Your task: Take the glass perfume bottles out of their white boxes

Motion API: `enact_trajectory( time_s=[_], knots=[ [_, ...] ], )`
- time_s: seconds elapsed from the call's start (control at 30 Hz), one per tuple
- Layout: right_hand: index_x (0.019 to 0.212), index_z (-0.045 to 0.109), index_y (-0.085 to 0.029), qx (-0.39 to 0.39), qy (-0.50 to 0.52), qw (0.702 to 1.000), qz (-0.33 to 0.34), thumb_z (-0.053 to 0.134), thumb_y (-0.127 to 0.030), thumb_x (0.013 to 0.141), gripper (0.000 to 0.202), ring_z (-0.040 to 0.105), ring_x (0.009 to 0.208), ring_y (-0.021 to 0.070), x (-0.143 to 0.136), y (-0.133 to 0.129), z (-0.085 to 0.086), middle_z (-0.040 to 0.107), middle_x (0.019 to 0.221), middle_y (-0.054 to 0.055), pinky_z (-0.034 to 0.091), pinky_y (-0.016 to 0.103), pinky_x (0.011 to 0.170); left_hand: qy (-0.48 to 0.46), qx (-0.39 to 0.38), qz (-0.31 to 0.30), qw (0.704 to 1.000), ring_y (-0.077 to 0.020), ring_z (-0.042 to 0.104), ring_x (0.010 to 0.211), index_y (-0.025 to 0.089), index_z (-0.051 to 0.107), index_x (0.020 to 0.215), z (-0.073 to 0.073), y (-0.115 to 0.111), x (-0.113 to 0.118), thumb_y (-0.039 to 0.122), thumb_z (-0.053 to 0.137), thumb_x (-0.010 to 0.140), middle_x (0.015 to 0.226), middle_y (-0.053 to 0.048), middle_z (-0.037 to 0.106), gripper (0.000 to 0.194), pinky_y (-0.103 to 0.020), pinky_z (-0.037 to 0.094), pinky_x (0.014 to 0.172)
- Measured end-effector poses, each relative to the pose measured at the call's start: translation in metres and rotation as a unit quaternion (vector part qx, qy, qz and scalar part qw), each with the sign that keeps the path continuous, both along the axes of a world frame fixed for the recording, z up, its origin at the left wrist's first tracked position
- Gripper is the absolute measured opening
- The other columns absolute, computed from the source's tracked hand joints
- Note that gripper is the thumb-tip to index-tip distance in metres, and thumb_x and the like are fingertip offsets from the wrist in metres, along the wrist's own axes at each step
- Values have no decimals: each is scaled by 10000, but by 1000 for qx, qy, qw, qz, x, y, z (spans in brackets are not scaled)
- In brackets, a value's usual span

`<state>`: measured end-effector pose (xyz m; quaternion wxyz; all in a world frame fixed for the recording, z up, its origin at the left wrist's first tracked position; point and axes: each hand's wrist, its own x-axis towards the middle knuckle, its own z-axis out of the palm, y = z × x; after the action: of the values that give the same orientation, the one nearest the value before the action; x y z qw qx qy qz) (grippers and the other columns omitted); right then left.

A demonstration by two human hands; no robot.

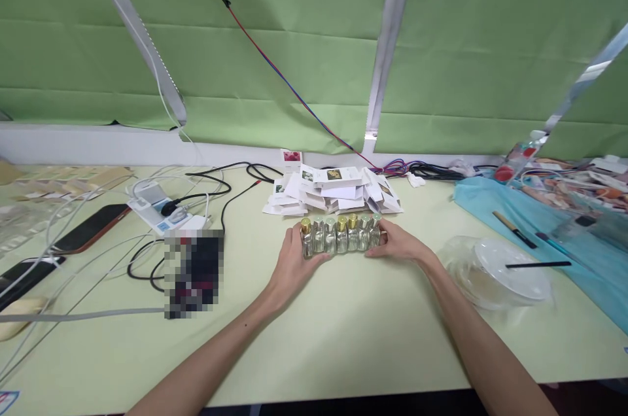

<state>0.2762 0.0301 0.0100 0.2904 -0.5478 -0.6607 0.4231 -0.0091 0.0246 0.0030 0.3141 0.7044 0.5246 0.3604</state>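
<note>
— Standing upright in a tight row at the middle of the tabletop (343,324), small glass bottles (340,235) with gold caps are seen, each touching the next.

— How is the row held?

— It is pressed from both ends. The left hand (290,262) is set against the left end, its fingers (300,237) curled around the outermost bottle; the right hand (398,243) is closed against the right end in the same way. The row is gripped between the two hands, and both forearms are stretched in from the near edge.

— What is found just beyond the bottles?

— A heap of small white cartons (333,192) is piled just behind the row, toward the far wall, with printed pictures on some faces.

— And to the sides?

— To the right, a clear plastic lidded bowl (505,272) is seen with a dark stick (537,265) laid across its lid, and a blue cloth (495,203) is spread farther right. To the left, a white power strip (157,207) is surrounded by tangled cables, and a dark phone (91,227) is laid flat near the left edge. A green backdrop (294,23) is hung behind everything.
</note>
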Motion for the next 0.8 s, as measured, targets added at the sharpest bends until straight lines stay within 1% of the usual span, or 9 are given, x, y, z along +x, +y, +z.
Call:
enact_trajectory(
  time_s=[0.17, 0.3, 0.43, 0.47, 0.53, 0.63, 0.67, 0.73, 0.8],
  knots=[
    [1451, 455, -181, 34, -44, 998, -6, 827, -319, 674, 873, 502, 681, 133, 1, -1, -5, 629, 908, -3, 456, 277, 649, 4, 4, 17, 1000, -313, 548, 1150, 230, 427, 1349, -4, 4, 2, 481, 780, 756, 1271, -133, 530, 734, -401, 481, 883],
    [1493, 408, -204, 46, -26, 999, -14, 828, -315, 680, 922, 523, 687, 136, -1, -6, -5, 625, 889, -12, 471, 279, 667, -19, 8, 13, 1000, -315, 554, 1152, 233, 438, 1363, -6, 4, 1, 479, 788, 746, 1293, -136, 540, 750, -400, 481, 884],
    [1538, 323, -189, 19, -53, 996, -67, 864, -377, 639, 1066, 576, 692, 161, 1, -17, 3, 618, 867, -12, 493, 303, 697, -16, -15, 19, 1000, -263, 601, 969, 233, 421, 1417, 0, 11, -11, 559, 794, 702, 1282, -134, 570, 870, -371, 494, 785],
    [1540, 317, -184, 15, -76, 993, -87, 856, -408, 652, 1063, 587, 698, 170, 1, -20, 7, 621, 874, -2, 493, 309, 703, -3, -13, 19, 1000, -242, 595, 909, 229, 442, 1407, 3, 14, -16, 576, 800, 679, 1275, -129, 576, 882, -364, 492, 760],
    [1513, 367, -179, 38, -137, 980, -136, 801, -480, 723, 950, 608, 747, 199, -1, -27, 18, 630, 902, 29, 492, 333, 738, 16, 5, 9, 1000, -216, 570, 859, 228, 495, 1366, 10, 21, -26, 580, 826, 623, 1307, -115, 577, 886, -358, 490, 757],
    [1445, 464, -184, 156, -221, 943, -196, 670, -519, 857, 707, 615, 905, 265, -20, -30, 39, 630, 988, 87, 483, 387, 833, 44, -9, -29, 999, -223, 562, 861, 238, 546, 1331, 18, 33, -33, 579, 852, 569, 1313, -102, 613, 889, -361, 486, 775],
    [1431, 482, -175, 203, -232, 933, -187, 639, -492, 894, 643, 607, 952, 276, -30, -29, 47, 625, 1041, 108, 475, 398, 872, 49, -17, -47, 998, -228, 565, 863, 247, 544, 1343, 20, 37, -33, 575, 857, 562, 1324, -100, 617, 904, -365, 487, 783],
    [1390, 527, -148, 278, -250, 919, -127, 591, -425, 947, 526, 573, 1052, 289, -55, -21, 61, 616, 1093, 138, 446, 402, 951, 46, -15, -84, 995, -236, 578, 883, 252, 517, 1386, 20, 44, -31, 558, 867, 551, 1339, -101, 622, 956, -369, 487, 801],
    [1353, 568, -157, 314, -282, 906, -34, 580, -387, 966, 450, 546, 1097, 287, -81, -9, 72, 614, 1116, 140, 427, 393, 975, 29, 1, -114, 993, -240, 591, 905, 233, 527, 1384, 19, 50, -27, 538, 877, 538, 1322, -104, 631, 966, -366, 487, 811]
  ],
)
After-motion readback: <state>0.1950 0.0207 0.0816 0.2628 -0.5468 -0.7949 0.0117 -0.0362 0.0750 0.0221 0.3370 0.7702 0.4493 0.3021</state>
